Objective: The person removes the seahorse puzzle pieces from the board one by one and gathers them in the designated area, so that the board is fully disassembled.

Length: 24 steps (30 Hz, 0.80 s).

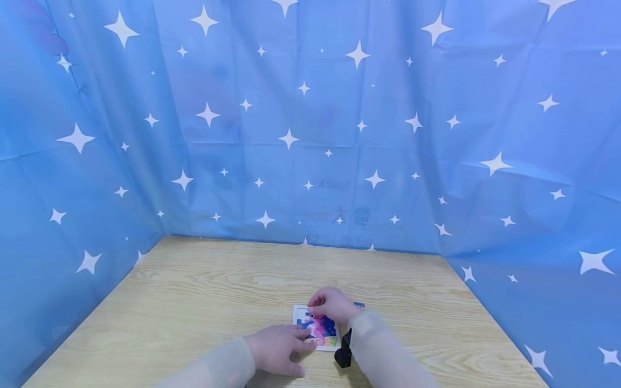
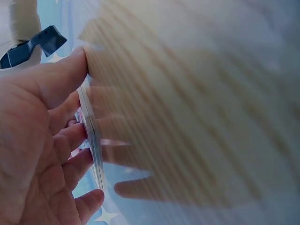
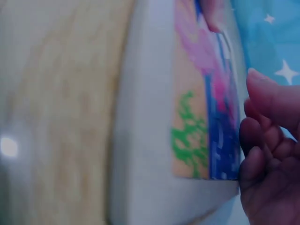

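A small jigsaw puzzle (image 1: pixel 318 330) in a white frame tray (image 3: pixel 150 117) lies on the table, showing a pink seahorse, dark blue water and green seaweed. Straight fingers of my left hand (image 1: pixel 277 348) rest on its lower left edge, the thumb apart on the tabletop; the left wrist view shows the fingertips along the tray's (image 2: pixel 96 147) side. Over the puzzle's upper part is my right hand (image 1: pixel 335 304), thumb and bent fingers close together at the surface. Whether a piece sits between them is hidden. Pale tray shows at the picture's upper left.
Just right of the right hand, a blue patterned puzzle piece (image 1: pixel 359 305) lies partly covered. Wood-grain tabletop (image 1: pixel 194 291) surrounds the puzzle. A blue star-patterned curtain (image 1: pixel 310 118) closes off the back and sides. A black wrist camera (image 1: pixel 343 353) hangs by the right sleeve.
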Each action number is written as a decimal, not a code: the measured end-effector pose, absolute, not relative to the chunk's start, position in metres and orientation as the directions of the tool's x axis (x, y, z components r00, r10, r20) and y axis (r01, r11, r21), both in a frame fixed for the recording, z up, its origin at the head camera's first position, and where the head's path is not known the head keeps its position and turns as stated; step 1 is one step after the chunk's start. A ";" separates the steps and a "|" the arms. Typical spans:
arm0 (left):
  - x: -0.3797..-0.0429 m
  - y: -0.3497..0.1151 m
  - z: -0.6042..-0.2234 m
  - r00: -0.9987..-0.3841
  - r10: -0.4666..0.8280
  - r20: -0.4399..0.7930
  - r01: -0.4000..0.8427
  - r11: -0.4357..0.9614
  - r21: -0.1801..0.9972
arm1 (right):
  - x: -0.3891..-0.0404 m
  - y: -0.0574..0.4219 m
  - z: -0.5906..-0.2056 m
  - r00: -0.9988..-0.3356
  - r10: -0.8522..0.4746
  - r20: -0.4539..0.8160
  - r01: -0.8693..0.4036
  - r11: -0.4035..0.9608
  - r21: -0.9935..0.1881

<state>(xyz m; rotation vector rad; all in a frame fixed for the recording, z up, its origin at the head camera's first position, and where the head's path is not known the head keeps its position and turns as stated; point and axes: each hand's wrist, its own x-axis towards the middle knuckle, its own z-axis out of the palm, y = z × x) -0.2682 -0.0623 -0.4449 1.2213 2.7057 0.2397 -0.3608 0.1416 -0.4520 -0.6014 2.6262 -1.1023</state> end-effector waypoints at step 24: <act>-0.271 -0.059 -0.440 -0.607 0.794 -0.037 0.789 0.608 0.091 | -0.356 0.134 -0.452 -0.882 -0.459 -0.101 -0.284 0.692 -0.664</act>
